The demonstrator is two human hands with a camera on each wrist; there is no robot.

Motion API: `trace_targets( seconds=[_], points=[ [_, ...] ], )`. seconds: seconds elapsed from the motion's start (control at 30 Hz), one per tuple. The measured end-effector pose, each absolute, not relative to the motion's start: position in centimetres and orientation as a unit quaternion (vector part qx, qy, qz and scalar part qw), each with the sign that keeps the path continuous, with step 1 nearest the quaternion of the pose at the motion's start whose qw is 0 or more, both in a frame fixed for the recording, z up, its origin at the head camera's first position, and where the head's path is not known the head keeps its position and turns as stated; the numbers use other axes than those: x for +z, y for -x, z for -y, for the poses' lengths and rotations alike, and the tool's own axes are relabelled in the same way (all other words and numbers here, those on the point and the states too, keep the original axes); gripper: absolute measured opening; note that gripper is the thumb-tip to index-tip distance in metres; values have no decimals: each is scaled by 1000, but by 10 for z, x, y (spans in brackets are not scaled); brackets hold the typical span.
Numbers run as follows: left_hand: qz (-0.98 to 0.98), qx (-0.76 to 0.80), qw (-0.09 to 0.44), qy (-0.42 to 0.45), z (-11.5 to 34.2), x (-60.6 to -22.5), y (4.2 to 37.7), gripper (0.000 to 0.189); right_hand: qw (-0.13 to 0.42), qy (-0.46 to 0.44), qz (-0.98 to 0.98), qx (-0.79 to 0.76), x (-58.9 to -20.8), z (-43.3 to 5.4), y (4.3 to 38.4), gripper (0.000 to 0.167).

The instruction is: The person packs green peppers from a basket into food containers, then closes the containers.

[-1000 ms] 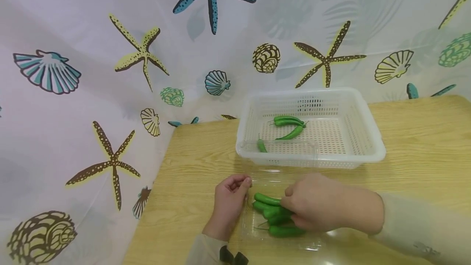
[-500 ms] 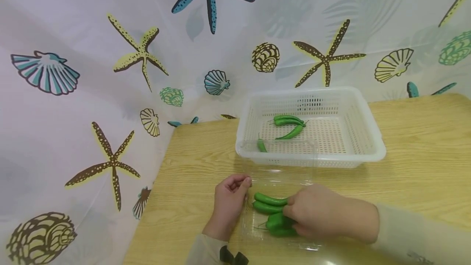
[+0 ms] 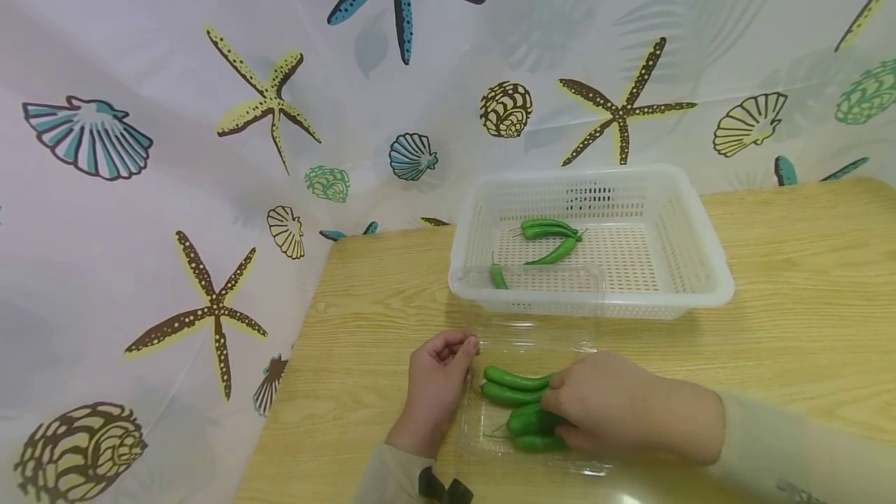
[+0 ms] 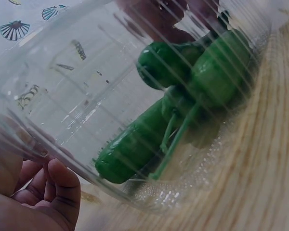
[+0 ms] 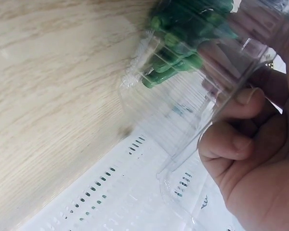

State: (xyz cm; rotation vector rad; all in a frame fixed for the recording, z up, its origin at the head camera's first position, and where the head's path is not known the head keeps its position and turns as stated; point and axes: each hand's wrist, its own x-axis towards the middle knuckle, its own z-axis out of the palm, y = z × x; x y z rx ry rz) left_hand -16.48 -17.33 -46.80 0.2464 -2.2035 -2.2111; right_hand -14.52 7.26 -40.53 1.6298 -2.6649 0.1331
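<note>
A clear plastic clamshell box lies on the table with its lid folded back towards the basket. Inside it are several green peppers. My left hand pinches the box's left rim between thumb and fingers. From the right, my right hand reaches into the box, its fingers gripping a pepper whose right end they hide. Through the box wall in the left wrist view, a pepper shows under those fingertips. Some fingers of the right hand stay outside the wall in the right wrist view.
A white perforated basket stands behind the box, holding several green peppers. The lid's far edge overlaps the basket's front wall. A patterned cloth hangs behind the wooden table.
My right hand has shifted slightly down and to the right. Two peppers at the back of the box now lie side by side, apart from those in front. The left hand stays put.
</note>
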Motion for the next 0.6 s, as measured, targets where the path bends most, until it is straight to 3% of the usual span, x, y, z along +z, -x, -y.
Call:
trace_targets(
  seconds=[0.4,0.53,0.6],
  points=[
    [703,-707,4,-78,174,-468,164,19,16,-530,847,33,-400,-72,145,18],
    [701,-710,7,-75,174,-468,165,19,59,-547,833,65,-375,-76,150,15],
    [699,-712,7,-72,174,-467,164,19,109,-560,817,82,-354,-78,155,11]
  ],
)
